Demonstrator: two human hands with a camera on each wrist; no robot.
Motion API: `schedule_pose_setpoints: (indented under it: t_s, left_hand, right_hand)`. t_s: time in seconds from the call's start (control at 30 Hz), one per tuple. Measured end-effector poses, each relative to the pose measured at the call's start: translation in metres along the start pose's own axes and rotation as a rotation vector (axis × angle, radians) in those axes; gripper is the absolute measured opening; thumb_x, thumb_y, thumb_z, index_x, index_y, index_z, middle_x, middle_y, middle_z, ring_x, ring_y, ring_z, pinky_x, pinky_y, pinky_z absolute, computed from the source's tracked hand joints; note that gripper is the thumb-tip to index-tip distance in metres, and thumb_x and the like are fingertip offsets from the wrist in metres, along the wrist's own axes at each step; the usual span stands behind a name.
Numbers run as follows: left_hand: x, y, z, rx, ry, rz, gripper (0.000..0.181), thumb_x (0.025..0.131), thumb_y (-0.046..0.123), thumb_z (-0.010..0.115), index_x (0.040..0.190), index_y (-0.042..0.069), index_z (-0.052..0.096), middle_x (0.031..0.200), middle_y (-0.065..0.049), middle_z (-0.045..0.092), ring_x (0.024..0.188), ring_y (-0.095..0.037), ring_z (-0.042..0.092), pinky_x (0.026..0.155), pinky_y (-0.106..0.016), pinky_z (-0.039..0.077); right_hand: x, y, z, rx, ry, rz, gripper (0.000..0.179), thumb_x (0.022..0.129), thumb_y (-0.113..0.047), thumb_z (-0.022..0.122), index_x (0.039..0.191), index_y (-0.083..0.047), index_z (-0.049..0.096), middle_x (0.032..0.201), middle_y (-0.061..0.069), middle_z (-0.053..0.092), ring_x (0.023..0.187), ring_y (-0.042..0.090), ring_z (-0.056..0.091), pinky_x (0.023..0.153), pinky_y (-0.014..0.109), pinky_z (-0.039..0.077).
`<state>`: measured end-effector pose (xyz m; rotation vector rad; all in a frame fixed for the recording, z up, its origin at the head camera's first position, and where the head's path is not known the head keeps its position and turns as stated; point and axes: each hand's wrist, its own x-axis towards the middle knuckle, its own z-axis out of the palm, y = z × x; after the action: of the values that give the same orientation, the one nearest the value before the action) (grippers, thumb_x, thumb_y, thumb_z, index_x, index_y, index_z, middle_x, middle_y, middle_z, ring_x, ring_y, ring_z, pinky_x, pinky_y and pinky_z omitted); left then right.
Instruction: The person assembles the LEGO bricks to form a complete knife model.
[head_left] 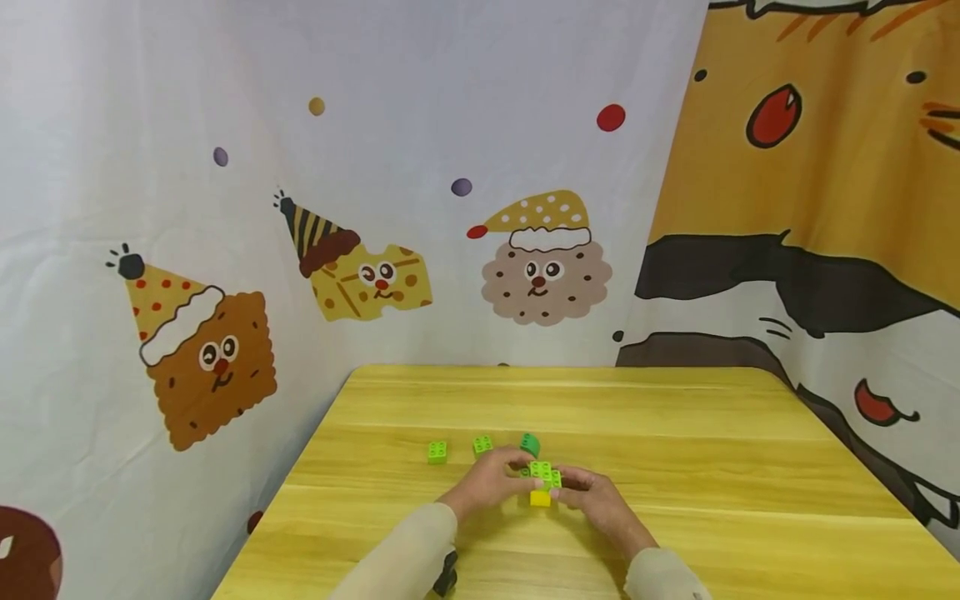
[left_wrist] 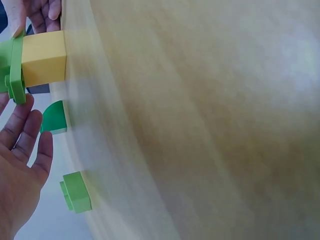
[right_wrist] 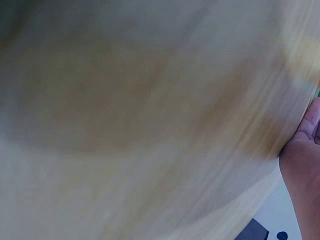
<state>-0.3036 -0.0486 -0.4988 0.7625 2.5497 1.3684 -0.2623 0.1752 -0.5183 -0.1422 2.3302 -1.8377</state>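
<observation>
Near the middle of the table, both hands are at a small stack of toy building blocks. A yellow block [head_left: 540, 498] forms its bottom, a wider light green plate [left_wrist: 16, 70] lies over that, and a light green studded block [head_left: 541, 469] tops it. My left hand [head_left: 491, 482] holds the stack's left side, thumb in front and index finger behind. From the right, my right hand [head_left: 598, 497] pinches it between thumb and fingers. In the left wrist view, the left fingertips [left_wrist: 26, 102] are right at the plate's edge. The right wrist view hides the stack almost wholly.
Behind the left hand stand two light green blocks [head_left: 437, 452] and a dark green curved block [head_left: 530, 443]. The wooden table [head_left: 720, 450] reaches back to a printed cloth [head_left: 450, 100] with cartoon figures. A black object [head_left: 446, 575] sits beside the left sleeve.
</observation>
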Motion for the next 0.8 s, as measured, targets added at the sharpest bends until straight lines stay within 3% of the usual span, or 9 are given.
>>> schedule_pose_setpoints:
  t_s: [0.17,0.43,0.67,0.8]
  left_hand:
    - [-0.001,-0.001,-0.003,0.004,0.003,-0.009,0.03,0.088,0.046,0.074,0.114,0.031,0.071,0.11,0.018,0.063,0.105,-0.012,0.057,0.089,-0.041,0.048]
    - [-0.005,-0.007,-0.009,0.011,0.031,-0.022,0.038,0.087,0.047,0.075,0.118,0.025,0.071,0.116,0.012,0.064,0.107,-0.015,0.057,0.088,-0.04,0.049]
    - [-0.008,-0.01,-0.018,-0.01,0.049,-0.028,0.048,0.089,0.047,0.072,0.124,0.013,0.069,0.121,-0.004,0.065,0.108,-0.019,0.056,0.089,-0.043,0.049]
    - [-0.008,-0.013,-0.024,-0.004,0.074,-0.025,0.047,0.092,0.044,0.07,0.123,0.01,0.069,0.119,-0.007,0.065,0.107,-0.02,0.056,0.089,-0.043,0.048]
  right_hand:
    - [-0.001,-0.001,-0.001,0.004,-0.008,-0.005,0.054,0.09,-0.032,0.074,0.134,-0.003,0.06,0.126,0.015,0.063,0.114,0.03,0.059,0.091,0.047,0.049]
    - [0.0,0.0,0.001,0.007,-0.005,-0.013,0.053,0.09,-0.03,0.075,0.133,-0.003,0.061,0.125,0.013,0.064,0.113,0.028,0.059,0.091,0.045,0.049]
    - [-0.001,-0.001,0.001,-0.003,0.011,-0.009,0.051,0.089,-0.029,0.076,0.132,-0.004,0.062,0.122,0.011,0.065,0.109,0.026,0.06,0.088,0.043,0.05]
    - [0.0,-0.001,0.0,0.008,0.001,-0.008,0.053,0.089,-0.029,0.075,0.133,-0.003,0.061,0.122,0.011,0.065,0.109,0.024,0.06,0.088,0.042,0.05]
